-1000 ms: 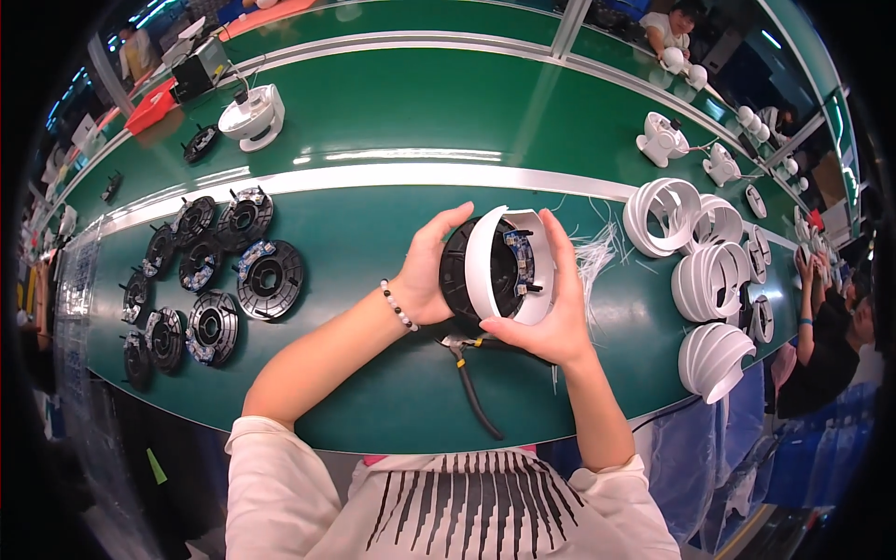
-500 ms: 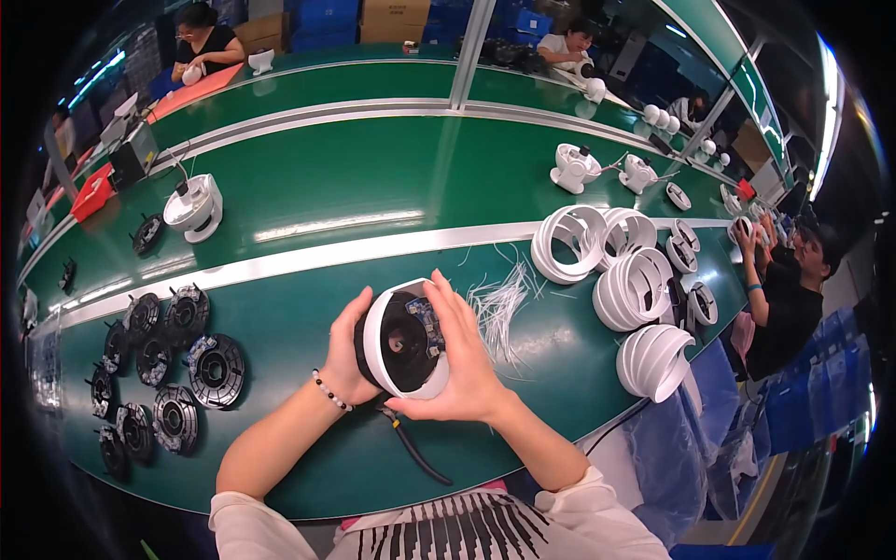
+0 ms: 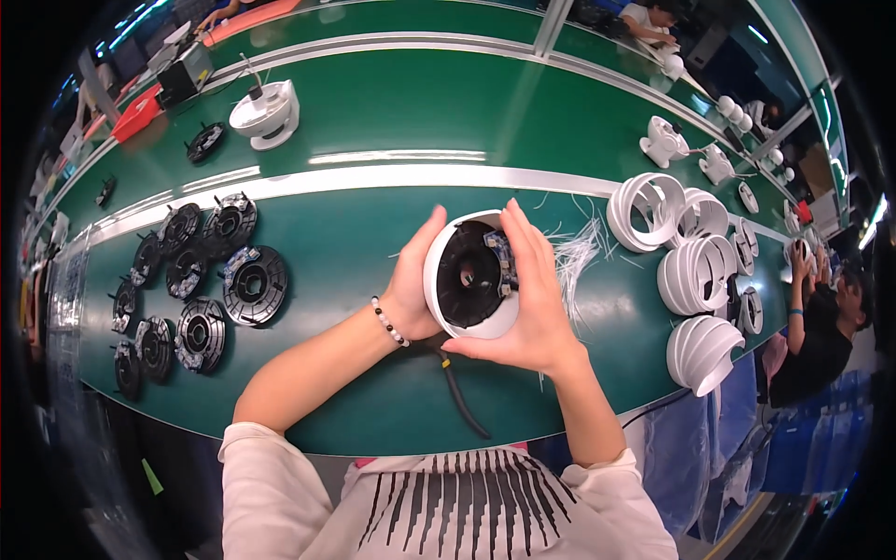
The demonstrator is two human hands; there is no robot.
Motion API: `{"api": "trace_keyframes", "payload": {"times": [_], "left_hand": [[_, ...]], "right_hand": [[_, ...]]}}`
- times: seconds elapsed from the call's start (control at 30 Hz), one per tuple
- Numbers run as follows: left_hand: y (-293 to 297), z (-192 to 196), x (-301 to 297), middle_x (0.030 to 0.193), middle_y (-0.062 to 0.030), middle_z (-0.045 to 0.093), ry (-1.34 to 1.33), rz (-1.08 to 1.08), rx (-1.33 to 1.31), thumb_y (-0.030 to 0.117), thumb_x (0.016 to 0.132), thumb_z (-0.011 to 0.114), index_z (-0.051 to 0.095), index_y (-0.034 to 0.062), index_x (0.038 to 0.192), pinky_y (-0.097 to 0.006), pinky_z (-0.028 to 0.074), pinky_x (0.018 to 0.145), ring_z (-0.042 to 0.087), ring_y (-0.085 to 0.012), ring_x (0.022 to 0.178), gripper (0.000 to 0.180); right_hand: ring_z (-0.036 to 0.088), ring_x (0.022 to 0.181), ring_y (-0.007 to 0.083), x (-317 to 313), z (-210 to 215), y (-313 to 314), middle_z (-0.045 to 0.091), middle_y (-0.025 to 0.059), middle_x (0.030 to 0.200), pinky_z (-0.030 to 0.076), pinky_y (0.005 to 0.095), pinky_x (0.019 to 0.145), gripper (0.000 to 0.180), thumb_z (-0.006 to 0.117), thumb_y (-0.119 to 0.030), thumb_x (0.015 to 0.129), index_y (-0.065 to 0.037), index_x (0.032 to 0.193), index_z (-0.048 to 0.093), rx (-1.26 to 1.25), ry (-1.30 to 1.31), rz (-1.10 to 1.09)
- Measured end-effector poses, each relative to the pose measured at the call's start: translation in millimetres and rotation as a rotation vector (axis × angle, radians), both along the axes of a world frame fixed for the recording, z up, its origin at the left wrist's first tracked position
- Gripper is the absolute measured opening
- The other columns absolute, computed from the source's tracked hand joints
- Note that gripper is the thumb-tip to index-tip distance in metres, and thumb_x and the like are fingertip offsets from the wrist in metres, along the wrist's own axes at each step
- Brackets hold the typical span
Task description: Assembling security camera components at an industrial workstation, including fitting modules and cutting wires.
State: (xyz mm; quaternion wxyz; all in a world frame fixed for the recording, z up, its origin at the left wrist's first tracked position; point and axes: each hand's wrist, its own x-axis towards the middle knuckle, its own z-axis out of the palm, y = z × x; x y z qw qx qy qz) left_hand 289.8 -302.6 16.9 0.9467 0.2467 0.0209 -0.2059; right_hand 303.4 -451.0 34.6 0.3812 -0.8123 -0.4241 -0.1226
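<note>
Over the green table [image 3: 392, 401], between our two hands, we hold a white shell [image 3: 431, 280] with a black disc [image 3: 455, 303] inside it. Our left hand [image 3: 409, 280] grips its left side; our right hand [image 3: 541, 322] is closed around its right side. Nearer to us lies a dark tool handle [image 3: 457, 397]. To the right we see white strips [image 3: 579, 261], then white rings [image 3: 679, 280]; to the left, black round parts [image 3: 202, 334].

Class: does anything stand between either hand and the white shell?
Nothing visible does. The left hand and right hand sit directly against the white shell, with the black disc inside it. A dark curved handle lies on the table below.
</note>
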Motion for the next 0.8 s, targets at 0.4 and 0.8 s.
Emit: {"api": "trace_keyframes", "payload": {"times": [0.4,0.8], "left_hand": [[1,-4,-8,0.113,-0.0138,0.050,-0.154,-0.007,0.009,0.047,0.081,0.039,0.042,0.0038,0.118,-0.040,0.040,0.090,0.051,-0.0251,0.101,0.057],[-8,10,11,0.089,-0.0083,0.060,-0.050,0.268,-0.152,0.036,0.076,0.049,0.052,0.0049,0.102,-0.032,0.049,0.073,0.059,-0.0175,0.079,0.040]], "right_hand": [[0.043,0.104,0.0299,-3,4,-1,0.042,0.0184,0.114,0.036,0.0373,0.088,0.111,0.081,-0.041,0.039,0.002,0.126,0.028,0.084,-0.013,-0.092],[0.025,0.122,0.0368,-4,-27,10,0.024,0.0223,0.133,0.021,0.0428,0.098,0.095,0.077,-0.029,0.054,0.000,0.128,0.024,0.151,-0.040,-0.140]]}}
